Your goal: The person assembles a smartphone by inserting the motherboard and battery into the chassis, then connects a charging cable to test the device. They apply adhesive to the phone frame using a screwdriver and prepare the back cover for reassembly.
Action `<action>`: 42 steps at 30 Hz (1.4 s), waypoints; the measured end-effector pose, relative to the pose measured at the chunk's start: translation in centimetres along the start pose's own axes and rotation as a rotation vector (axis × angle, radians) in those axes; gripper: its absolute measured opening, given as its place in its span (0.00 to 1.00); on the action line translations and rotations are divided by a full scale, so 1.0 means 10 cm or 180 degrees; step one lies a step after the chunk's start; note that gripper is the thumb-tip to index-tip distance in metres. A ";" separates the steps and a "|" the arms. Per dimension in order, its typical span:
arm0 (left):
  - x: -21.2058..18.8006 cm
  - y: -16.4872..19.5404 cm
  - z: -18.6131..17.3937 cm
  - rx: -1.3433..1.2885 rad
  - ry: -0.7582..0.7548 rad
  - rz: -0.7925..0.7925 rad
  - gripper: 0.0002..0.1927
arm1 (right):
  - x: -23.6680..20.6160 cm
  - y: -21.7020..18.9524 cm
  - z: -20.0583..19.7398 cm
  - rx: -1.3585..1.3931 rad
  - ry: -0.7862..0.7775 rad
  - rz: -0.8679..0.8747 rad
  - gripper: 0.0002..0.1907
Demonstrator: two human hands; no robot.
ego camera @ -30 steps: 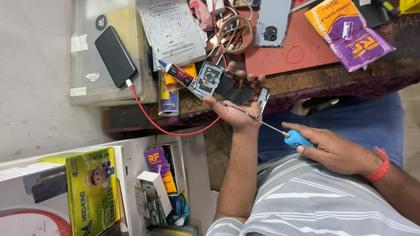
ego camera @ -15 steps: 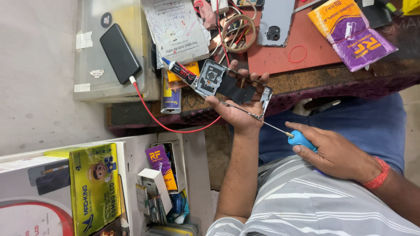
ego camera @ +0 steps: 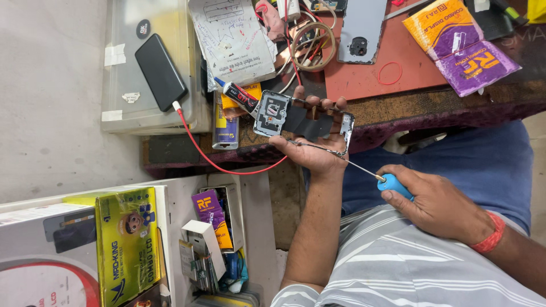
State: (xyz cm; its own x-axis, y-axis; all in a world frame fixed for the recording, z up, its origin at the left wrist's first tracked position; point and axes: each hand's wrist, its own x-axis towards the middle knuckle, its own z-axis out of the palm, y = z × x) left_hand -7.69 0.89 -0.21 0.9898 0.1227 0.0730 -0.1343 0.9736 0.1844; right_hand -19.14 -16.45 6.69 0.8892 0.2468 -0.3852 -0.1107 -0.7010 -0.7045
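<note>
My left hand (ego camera: 315, 149) grips an opened phone frame (ego camera: 301, 120) with bare metal edges and a dark inner plate, held over the bench's front edge. My right hand (ego camera: 441, 204) holds a screwdriver by its blue handle (ego camera: 395, 185); the thin shaft reaches to the frame's lower right corner. A black and red glue tube (ego camera: 239, 95) lies just left of the frame. A red band sits on my right wrist.
A black phone (ego camera: 160, 71) on a red cable lies on a clear box. A grey back cover (ego camera: 361, 28), papers, a tape ring and orange and purple packets (ego camera: 460, 42) lie on the red mat. Boxes of parts (ego camera: 128, 244) stand lower left.
My left hand has shifted the phone frame slightly left and down. The screwdriver tip stays at the frame's corner. The view has drifted a little.
</note>
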 end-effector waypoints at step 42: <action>0.02 -0.13 0.16 0.1238 -0.0300 0.1969 0.55 | 0.05 -0.25 -0.09 0.0159 -0.0131 0.0022 0.30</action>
State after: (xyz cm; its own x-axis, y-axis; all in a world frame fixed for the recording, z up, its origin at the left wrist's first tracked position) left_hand -7.44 -0.66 1.11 0.7215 0.5932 0.3570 -0.6915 0.5911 0.4153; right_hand -18.00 -15.19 8.83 0.8695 0.2700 -0.4136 -0.1397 -0.6688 -0.7302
